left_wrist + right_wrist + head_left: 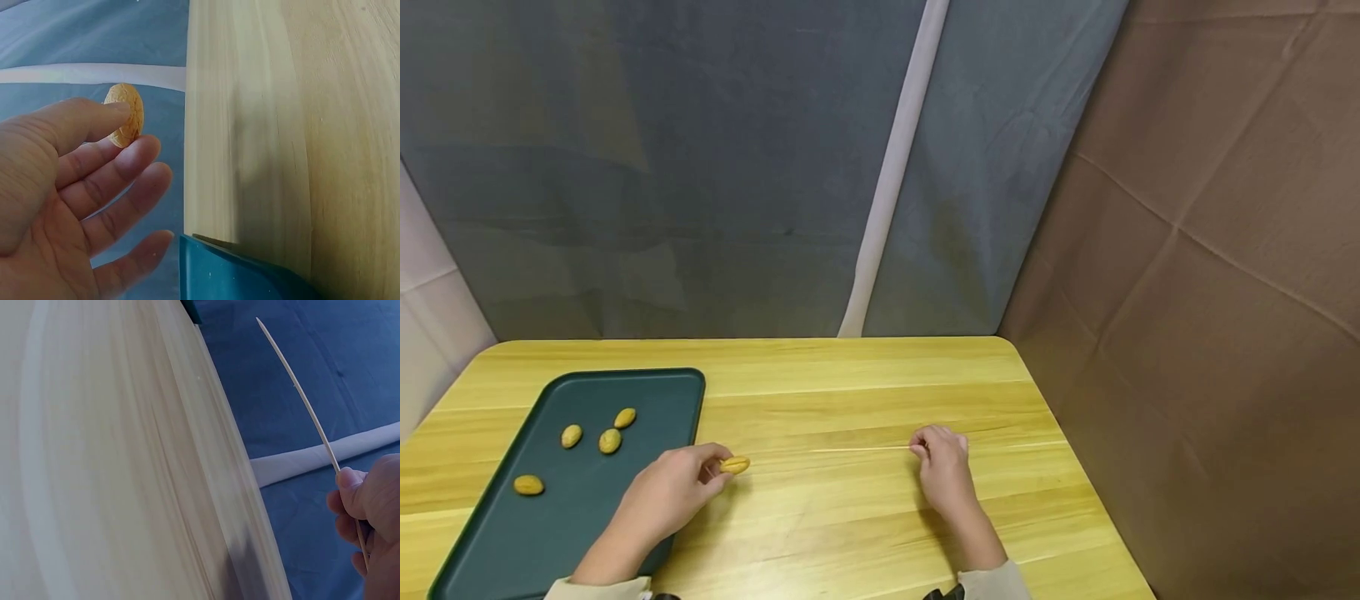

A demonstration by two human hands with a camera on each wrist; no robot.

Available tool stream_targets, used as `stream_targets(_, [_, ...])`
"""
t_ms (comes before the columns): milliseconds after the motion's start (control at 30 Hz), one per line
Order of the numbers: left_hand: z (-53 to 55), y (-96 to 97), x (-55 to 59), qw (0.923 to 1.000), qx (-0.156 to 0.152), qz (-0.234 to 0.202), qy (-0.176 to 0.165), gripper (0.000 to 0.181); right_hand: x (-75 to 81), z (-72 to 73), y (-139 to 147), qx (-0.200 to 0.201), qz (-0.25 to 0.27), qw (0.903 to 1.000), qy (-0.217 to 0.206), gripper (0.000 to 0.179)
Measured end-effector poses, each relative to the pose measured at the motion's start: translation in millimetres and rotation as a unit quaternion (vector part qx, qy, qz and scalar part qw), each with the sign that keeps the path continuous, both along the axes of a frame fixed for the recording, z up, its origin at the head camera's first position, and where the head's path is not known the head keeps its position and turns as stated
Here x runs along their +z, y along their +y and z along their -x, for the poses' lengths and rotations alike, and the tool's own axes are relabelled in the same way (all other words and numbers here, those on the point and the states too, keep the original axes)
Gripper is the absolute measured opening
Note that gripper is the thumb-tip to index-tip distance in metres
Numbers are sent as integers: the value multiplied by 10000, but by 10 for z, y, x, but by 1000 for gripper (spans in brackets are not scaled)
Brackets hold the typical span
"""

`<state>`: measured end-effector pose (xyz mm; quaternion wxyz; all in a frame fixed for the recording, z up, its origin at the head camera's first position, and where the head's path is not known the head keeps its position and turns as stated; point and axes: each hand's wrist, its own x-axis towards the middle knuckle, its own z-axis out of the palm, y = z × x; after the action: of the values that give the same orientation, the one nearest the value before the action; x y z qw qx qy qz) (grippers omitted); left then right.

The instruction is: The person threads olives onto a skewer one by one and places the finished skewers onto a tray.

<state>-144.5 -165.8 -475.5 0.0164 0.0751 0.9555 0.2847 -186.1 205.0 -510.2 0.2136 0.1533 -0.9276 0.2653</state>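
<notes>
My left hand (672, 492) pinches a small, wrinkled, yellow oval fruit (127, 115) between thumb and fingertips. It is held above the table, just right of the tray; its exact kind I cannot tell. In the right hand (946, 468) is a thin bamboo skewer (299, 389), gripped near one end by thumb and curled fingers. Its pointed tip reaches left toward the fruit, with a gap between the two. Several similar yellow fruits (572, 436) lie apart on the dark green tray (647, 387) at the left.
The wooden table (850, 533) has rounded back corners. A grey-blue cloth (737, 167) with a pale strip (895, 167) hangs behind it. Brown cloth (1210, 292) stands along the right side. Part of the tray's near end lies under the left forearm.
</notes>
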Motion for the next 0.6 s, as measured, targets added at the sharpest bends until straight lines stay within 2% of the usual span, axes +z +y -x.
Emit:
stream_targets(333, [3, 41, -27, 9999, -90, -45, 17, 23, -21, 20, -119, 125, -11, 9999, 30, 12])
stream_targets(600, [0, 64, -17, 9999, -115, -40, 96, 23, 9, 8, -194, 142, -2, 9998, -102, 10])
